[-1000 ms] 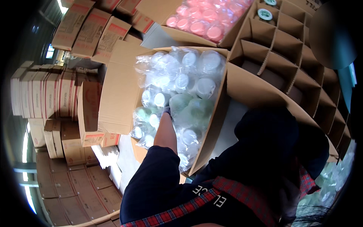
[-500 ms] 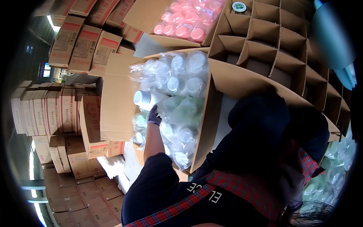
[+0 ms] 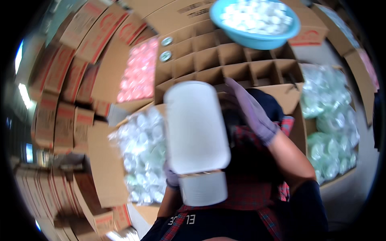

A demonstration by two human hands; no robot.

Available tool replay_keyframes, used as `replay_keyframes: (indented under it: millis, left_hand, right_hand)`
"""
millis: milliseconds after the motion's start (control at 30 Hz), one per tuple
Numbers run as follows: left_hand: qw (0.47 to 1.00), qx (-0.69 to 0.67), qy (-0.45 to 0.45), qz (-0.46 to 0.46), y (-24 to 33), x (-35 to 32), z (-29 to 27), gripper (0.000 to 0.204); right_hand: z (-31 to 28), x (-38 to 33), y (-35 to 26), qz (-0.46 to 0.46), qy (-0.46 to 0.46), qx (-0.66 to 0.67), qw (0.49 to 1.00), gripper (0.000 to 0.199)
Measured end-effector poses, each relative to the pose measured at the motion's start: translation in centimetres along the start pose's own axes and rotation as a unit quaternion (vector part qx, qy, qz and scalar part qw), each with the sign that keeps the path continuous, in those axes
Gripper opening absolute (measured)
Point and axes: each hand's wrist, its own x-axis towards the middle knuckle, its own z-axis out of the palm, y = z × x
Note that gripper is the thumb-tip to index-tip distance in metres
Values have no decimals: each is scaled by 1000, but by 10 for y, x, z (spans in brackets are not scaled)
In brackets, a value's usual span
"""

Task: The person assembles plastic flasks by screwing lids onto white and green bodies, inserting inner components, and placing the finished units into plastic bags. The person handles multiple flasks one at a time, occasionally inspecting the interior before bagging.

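Observation:
Close in front of me is a white plastic bottle, blurred, with its wide white cap toward my body. Behind its lower left side my left hand, in a grey glove, grips it; the bottle hides most of those fingers. My right hand, also gloved, is held flat with its fingers stretched out, right of the bottle and touching no container that I can see. Left of the bottle, an open carton holds plastic-wrapped white and pale green bottles.
A divided cardboard box lies ahead, with two round-topped containers in its left cells. A blue basin of small white pieces stands on its far side. Pink-capped goods, wrapped green bottles and stacked cartons surround me.
My left hand has lifted the white bottle out of the left carton and brought it close to me. My right hand has come into view, and the view has swung right.

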Motion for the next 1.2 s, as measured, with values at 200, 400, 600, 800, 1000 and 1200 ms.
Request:
replay_keyframes:
  millis: [200,400,600,800,1000,1200]
  left_hand:
    - [978,-180,-89,60,9,65,29,23]
    - [906,-385,-124,-123,54,135,60,55]
    - [977,-102,-5,-185,49,156,30,81]
    - [963,-72,-201,-166,71,149,38,79]
    - [903,-373,-129,-168,40,154,31,60]
    - [894,-429,-119,-57,17,154,52,83]
  right_hand:
    - [-33,-24,-66,-163,10,-349,923,39]
    - [-17,-33,-79,-191,-19,-327,925,55]
    - [-81,-43,-17,-56,53,-441,894,78]
    - [-77,-16,-3,61,-51,-281,956,73]
    - [-53,-5,-47,-5,-47,-309,950,74]
    - [-45,13,-43,-211,-125,-170,955,75]
